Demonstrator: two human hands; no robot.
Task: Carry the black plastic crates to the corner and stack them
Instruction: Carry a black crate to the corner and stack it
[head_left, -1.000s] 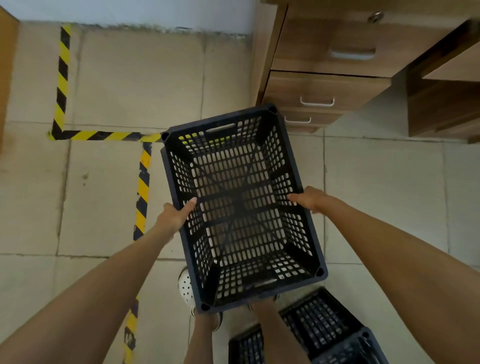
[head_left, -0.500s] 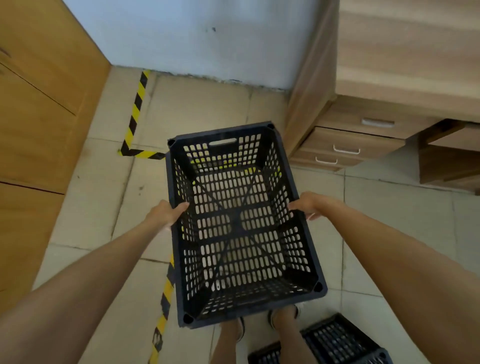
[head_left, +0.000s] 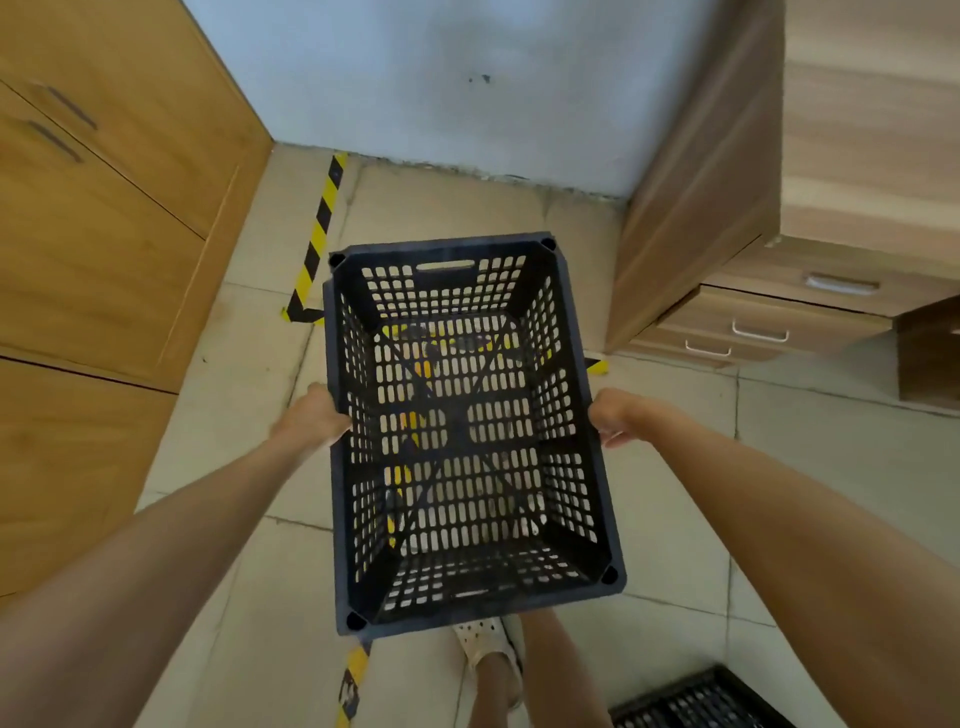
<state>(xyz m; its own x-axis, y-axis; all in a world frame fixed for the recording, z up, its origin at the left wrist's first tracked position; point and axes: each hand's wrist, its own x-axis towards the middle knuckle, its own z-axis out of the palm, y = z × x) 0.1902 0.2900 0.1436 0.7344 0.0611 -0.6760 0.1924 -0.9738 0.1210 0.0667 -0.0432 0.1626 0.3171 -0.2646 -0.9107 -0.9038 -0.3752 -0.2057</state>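
A black perforated plastic crate (head_left: 571, 519) hangs in front of me above the tiled floor, open side up and empty. My left hand (head_left: 311, 418) grips its left long rim at mid-length. My right hand (head_left: 613, 415) grips the right long rim opposite. Another black crate (head_left: 696, 701) sits on the floor at the bottom right, cut off by the frame edge. The corner lies ahead, where the pale blue wall (head_left: 467, 88) meets the floor.
A tall wooden cabinet (head_left: 104, 249) lines the left side. A wooden desk with drawers (head_left: 753, 312) stands on the right. Yellow-black tape (head_left: 317, 239) runs along the floor toward the wall. My feet in pale shoes (head_left: 488, 644) show under the crate.
I have carried the crate forward toward the corner; the wall and left cabinet now fill more of the view. The crate on the floor has slid toward the bottom right edge. Both grips are unchanged.
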